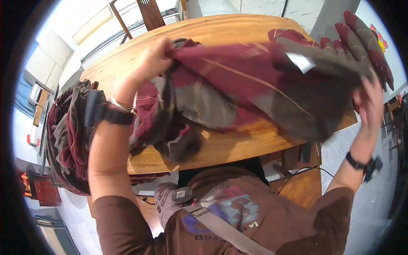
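A large maroon and grey-brown plaid cloth (238, 85) with thin pale lines is stretched across the table between my hands. My left hand (155, 63) is closed on its left end, near a bunched part of the fabric. At the far right, my right hand (369, 100) grips the other side; its fingers are partly smeared by motion. A small white label (301, 62) shows on the cloth. The near edge hangs low over the tabletop, also blurred. Whether it is one garment or a plain piece of fabric, I cannot tell.
Beneath the cloth is a wooden table (221, 151) with a curved edge. A heap of similar plaid cloth (70, 136) lies at its left end, drooping over the side. More plaid fabric (363, 40) rises at the back right. A wooden chair (151, 15) stands beyond the table.
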`<state>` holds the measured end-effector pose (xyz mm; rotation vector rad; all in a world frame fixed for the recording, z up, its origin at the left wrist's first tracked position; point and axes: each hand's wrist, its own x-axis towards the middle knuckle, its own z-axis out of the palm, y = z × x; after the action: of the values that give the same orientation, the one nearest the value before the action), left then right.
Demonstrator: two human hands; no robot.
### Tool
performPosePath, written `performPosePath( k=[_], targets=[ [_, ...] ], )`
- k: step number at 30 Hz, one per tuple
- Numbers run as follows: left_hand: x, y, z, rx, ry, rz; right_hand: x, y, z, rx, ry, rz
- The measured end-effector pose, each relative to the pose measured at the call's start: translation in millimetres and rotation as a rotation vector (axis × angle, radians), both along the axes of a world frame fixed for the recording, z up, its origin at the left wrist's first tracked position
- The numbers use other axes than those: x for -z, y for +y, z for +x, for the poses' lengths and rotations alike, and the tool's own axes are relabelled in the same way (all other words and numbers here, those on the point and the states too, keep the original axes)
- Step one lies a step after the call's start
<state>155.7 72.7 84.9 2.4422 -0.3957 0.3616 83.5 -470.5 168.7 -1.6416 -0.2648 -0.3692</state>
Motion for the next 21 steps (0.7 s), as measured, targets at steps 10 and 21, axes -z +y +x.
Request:
performPosePath(
  k=[10, 21],
  targets=[
    [-167.0, 129.5, -60.6, -0.611, -0.785, 0.580, -22.9, 119.9, 121.6, 0.208, -0.745, -0.473],
    [-113.8, 143.8, -163.1, -0.484, -0.168, 0.387, -22.5, 119.0, 75.1, -0.490, -0.153, -0.025]
  ],
)
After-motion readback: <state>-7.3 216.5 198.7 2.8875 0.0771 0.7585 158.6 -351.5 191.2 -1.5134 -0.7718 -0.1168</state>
